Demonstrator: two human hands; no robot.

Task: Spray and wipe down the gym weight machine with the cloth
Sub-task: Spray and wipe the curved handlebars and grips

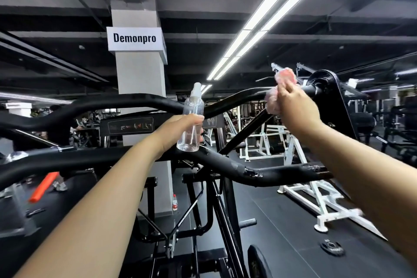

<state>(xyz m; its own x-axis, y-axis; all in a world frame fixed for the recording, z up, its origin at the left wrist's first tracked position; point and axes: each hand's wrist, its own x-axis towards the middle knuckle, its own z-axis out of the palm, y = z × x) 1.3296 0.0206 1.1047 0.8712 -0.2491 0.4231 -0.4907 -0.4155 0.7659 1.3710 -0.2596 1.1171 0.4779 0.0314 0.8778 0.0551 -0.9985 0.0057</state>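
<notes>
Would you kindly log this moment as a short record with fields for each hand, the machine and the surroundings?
left hand: grips a clear spray bottle, upright, nozzle on top
right hand: presses a pink cloth on the upper black bar
lower bar: black, with scuffed joints
pillar sign: reads Demonpro
floor: small bottle by the pillar
</notes>
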